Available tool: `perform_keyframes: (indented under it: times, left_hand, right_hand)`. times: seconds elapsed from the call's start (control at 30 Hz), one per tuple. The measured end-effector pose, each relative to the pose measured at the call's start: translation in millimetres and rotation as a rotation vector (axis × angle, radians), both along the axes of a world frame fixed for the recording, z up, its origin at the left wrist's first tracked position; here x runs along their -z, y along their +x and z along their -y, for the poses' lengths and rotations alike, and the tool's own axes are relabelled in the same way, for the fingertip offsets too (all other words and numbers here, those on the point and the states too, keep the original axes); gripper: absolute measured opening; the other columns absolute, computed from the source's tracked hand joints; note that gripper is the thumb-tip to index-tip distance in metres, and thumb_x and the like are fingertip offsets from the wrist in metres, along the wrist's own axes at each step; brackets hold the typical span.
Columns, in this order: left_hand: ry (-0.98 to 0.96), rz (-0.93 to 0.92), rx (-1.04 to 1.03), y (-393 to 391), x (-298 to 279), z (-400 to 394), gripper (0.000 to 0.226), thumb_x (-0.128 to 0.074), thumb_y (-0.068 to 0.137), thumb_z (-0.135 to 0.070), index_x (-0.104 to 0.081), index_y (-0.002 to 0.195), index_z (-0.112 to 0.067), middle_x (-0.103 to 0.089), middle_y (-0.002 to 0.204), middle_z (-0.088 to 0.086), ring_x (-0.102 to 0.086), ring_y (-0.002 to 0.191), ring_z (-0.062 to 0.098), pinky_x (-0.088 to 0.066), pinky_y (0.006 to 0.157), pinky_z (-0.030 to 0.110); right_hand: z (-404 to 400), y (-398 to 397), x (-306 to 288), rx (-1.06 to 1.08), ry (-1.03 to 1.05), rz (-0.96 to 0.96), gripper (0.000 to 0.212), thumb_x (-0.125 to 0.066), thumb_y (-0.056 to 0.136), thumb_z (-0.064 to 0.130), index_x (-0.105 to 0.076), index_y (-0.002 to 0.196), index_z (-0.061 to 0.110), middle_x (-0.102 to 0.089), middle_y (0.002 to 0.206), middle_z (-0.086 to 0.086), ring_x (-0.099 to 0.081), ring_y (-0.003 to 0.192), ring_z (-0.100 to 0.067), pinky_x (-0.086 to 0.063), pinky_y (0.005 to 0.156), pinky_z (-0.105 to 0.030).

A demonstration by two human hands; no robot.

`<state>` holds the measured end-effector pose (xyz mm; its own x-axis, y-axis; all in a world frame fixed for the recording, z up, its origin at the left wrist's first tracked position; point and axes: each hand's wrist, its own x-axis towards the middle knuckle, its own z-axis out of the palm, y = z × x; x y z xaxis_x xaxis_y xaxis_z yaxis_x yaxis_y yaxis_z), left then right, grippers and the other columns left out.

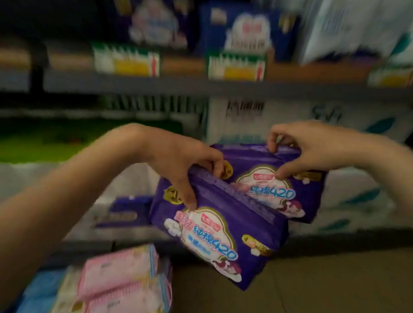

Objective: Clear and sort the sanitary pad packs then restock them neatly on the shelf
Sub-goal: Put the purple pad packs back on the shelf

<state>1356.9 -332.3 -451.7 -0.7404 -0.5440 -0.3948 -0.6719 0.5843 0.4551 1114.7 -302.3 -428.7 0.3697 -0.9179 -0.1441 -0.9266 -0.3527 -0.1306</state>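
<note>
You are pinching the near purple pack by its top edge in your left hand, your right hand gripping the far purple pack just behind it, pink packs lying below your left forearm.

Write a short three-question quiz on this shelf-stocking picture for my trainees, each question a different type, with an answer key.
1. True or false: the left hand is empty.
2. Which number is printed on the nearer purple pack? A 240 B 420 C 350
3. Fill in: the packs lying at lower left, the pink packs, are coloured ____.

Key: 1 false, its grip is on the nearer purple pack; the right hand pinches the farther purple pack. 2 B. 3 pink.
</note>
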Motion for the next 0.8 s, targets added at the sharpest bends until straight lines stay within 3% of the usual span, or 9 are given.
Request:
perform_keyframes:
  times: [0.07, 0.17, 0.23, 0.33, 0.4, 0.43, 0.53, 0.63, 0.8]
  left_hand:
    - [-0.141, -0.101, -0.049, 29.0, -51.2, -6.0, 0.05, -0.088, 0.059, -0.023, -0.049, 0.09, -0.03, -0.064, 0.085, -0.014, -0.057, 0.072, -0.002, -0.047, 0.065, 0.015]
    - [-0.294, -0.265, -0.155, 68.7, -112.3, -19.3, 0.052, -0.083, 0.048, -0.045, -0.053, 0.09, -0.038, -0.066, 0.093, -0.012, -0.063, 0.086, 0.005, -0.053, 0.074, 0.023]
    - [-0.354, -0.342, -0.235, 92.1, -141.8, -22.7, 0.051, -0.081, 0.043, -0.047, -0.056, 0.087, -0.04, -0.068, 0.093, -0.011, -0.065, 0.086, 0.005, -0.054, 0.073, 0.025]
    - [-0.426, -0.376, -0.361, 124.1, -171.8, -24.1, 0.058, -0.084, 0.034, -0.054, -0.058, 0.084, -0.042, -0.071, 0.094, -0.009, -0.068, 0.086, 0.009, -0.056, 0.073, 0.035]
    - [-0.482, -0.35, -0.423, 144.4, -181.5, -24.7, 0.065, -0.082, 0.026, -0.066, -0.058, 0.081, -0.044, -0.071, 0.091, -0.009, -0.069, 0.082, 0.009, -0.056, 0.071, 0.033]
    - [-0.506, -0.32, -0.453, 154.6, -184.9, -24.4, 0.067, -0.08, 0.023, -0.071, -0.057, 0.08, -0.045, -0.071, 0.09, -0.009, -0.069, 0.08, 0.009, -0.056, 0.071, 0.035]
    - [-0.548, -0.248, -0.553, 184.7, -192.6, -22.9, 0.068, -0.078, 0.02, -0.074, -0.057, 0.079, -0.048, -0.071, 0.088, -0.009, -0.069, 0.077, 0.012, -0.057, 0.075, 0.043]
    - [-0.59, -0.25, -0.644, 211.4, -199.3, -18.5, 0.071, -0.077, 0.013, -0.076, -0.057, 0.077, -0.051, -0.071, 0.088, -0.01, -0.07, 0.076, 0.014, -0.057, 0.076, 0.045]
    - [-0.622, -0.372, -0.731, 213.8, -201.5, 0.7, 0.073, -0.083, 0.017, -0.068, -0.061, 0.082, -0.045, -0.071, 0.09, -0.008, -0.07, 0.079, 0.015, -0.056, 0.074, 0.041]
  right_hand:
    - [-2.3, 6.8, -55.8, -0.054, -0.116, 0.127, 0.041, -0.083, 0.062, 0.036, -0.052, 0.088, 0.032, -0.058, 0.092, 0.014, -0.053, 0.085, -0.007, -0.037, 0.069, -0.023]
    - [3.4, 26.9, -117.7, -0.136, -0.266, 0.397, 0.041, -0.076, 0.057, 0.037, -0.054, 0.09, 0.027, -0.069, 0.085, -0.005, -0.059, 0.075, -0.01, -0.049, 0.068, -0.028]
    - [17.9, 47.6, -143.3, -0.179, -0.356, 0.534, 0.039, -0.079, 0.061, 0.029, -0.053, 0.091, 0.029, -0.069, 0.089, -0.005, -0.061, 0.074, -0.006, -0.052, 0.068, -0.022]
    - [52.0, 91.3, -159.3, -0.233, -0.508, 0.599, 0.042, -0.081, 0.07, 0.016, -0.052, 0.098, 0.029, -0.065, 0.098, -0.004, -0.064, 0.079, -0.012, -0.054, 0.069, -0.026]
    - [77.3, 122.8, -159.3, -0.252, -0.541, 0.605, 0.04, -0.079, 0.074, 0.017, -0.051, 0.1, 0.027, -0.063, 0.095, -0.003, -0.064, 0.068, -0.018, -0.053, 0.053, -0.023]
    - [90.1, 137.3, -158.9, -0.25, -0.559, 0.598, 0.038, -0.078, 0.074, 0.019, -0.052, 0.1, 0.027, -0.061, 0.095, -0.001, -0.063, 0.067, -0.018, -0.05, 0.053, -0.021]
    - [117.9, 170.2, -159.6, -0.206, -0.608, 0.525, 0.04, -0.078, 0.074, 0.025, -0.057, 0.107, 0.023, -0.059, 0.103, 0.0, -0.059, 0.08, -0.017, -0.045, 0.073, -0.026]
    - [133.6, 184.4, -156.7, -0.21, -0.556, 0.484, 0.041, -0.076, 0.077, 0.022, -0.057, 0.113, 0.019, -0.057, 0.107, -0.001, -0.062, 0.083, -0.018, -0.046, 0.068, -0.023]
    - [165.7, 165.8, -126.2, -0.078, -0.523, 0.135, 0.038, -0.057, 0.092, 0.021, -0.051, 0.129, 0.025, -0.052, 0.133, -0.009, -0.049, 0.12, -0.027, -0.043, 0.093, -0.036]
